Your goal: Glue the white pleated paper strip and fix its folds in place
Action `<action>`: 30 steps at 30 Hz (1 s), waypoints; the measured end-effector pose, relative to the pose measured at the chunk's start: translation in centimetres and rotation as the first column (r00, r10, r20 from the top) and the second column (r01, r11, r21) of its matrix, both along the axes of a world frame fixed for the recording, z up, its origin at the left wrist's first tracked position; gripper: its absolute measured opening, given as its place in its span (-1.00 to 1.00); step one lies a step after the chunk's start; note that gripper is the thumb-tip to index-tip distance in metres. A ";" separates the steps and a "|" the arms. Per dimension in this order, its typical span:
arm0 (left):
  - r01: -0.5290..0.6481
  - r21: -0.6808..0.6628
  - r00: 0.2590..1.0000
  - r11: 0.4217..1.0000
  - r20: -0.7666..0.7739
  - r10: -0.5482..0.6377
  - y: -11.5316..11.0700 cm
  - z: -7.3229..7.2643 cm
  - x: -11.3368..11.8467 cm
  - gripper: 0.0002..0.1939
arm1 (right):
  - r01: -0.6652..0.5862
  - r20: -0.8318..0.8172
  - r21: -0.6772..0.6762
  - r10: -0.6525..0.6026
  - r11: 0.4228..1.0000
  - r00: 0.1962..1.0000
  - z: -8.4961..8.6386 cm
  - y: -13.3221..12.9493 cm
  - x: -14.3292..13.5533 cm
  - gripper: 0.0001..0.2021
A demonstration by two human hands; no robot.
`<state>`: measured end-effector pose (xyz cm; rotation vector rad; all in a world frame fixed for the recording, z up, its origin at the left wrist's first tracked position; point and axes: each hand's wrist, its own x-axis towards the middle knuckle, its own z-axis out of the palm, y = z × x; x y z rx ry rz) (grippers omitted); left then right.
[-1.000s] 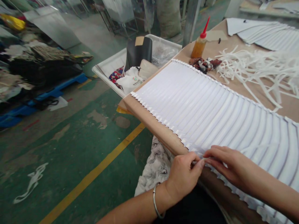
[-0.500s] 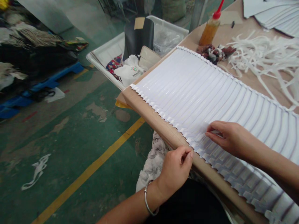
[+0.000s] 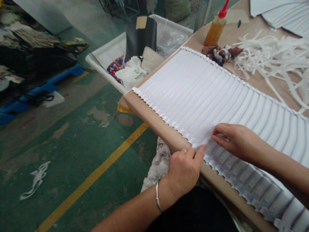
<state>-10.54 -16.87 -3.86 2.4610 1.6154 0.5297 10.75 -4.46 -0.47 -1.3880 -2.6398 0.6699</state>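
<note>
A long row of overlapping white strips (image 3: 183, 87) lies along the brown-covered table (image 3: 154, 124), with folded tabs down both edges. My left hand (image 3: 185, 169), with a ring and a bracelet, rests at the near edge, its index fingertip on the tabs and its other fingers curled under. Over the strips, my right hand (image 3: 230, 138) is closed in a pinch; what lies between its fingertips, if anything, is too small to name.
Beyond the strips are a red-tipped glue bottle (image 3: 215, 29), a dark patterned cloth (image 3: 219, 54) and tangled white ribbons (image 3: 272, 61). A white bin (image 3: 103, 69) stands past the table's left end. A blue pallet (image 3: 58, 77) is at far left.
My left hand has turned over and moved onto the tabs, its index finger now stretched toward the right hand. My right hand has hardly moved.
</note>
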 end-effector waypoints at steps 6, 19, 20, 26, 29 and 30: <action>-0.010 -0.033 0.999 0.999 -0.034 0.009 0.2 0.1 0.3 -0.59 | 0.023 -0.003 -0.062 -0.024 0.998 1.000 0.1 1.8 1.4 -0.80; -0.037 0.083 0.999 0.996 0.020 0.035 0.4 0.0 0.1 -0.58 | 0.212 0.087 0.054 -0.216 0.976 0.972 1.0 9.9 6.3 -0.84; -0.039 0.083 0.999 0.996 0.020 0.037 0.4 0.0 0.0 -0.57 | 0.217 0.102 0.049 -0.221 0.975 0.970 1.0 10.0 6.2 -0.85; -0.031 0.073 0.999 0.997 0.038 0.029 0.4 0.0 -0.1 -0.56 | 0.246 0.171 -0.025 -0.238 0.969 0.956 1.3 10.2 5.4 -0.86; -0.023 0.068 0.999 0.997 0.048 0.019 0.4 -0.1 -0.2 -0.55 | 0.261 0.154 0.011 -0.260 0.965 0.953 1.1 10.7 6.1 -0.85; -0.021 0.073 0.999 0.997 0.048 0.017 0.4 -0.2 -0.3 -0.55 | 0.262 0.143 0.024 -0.263 0.965 0.954 1.0 11.2 6.6 -0.84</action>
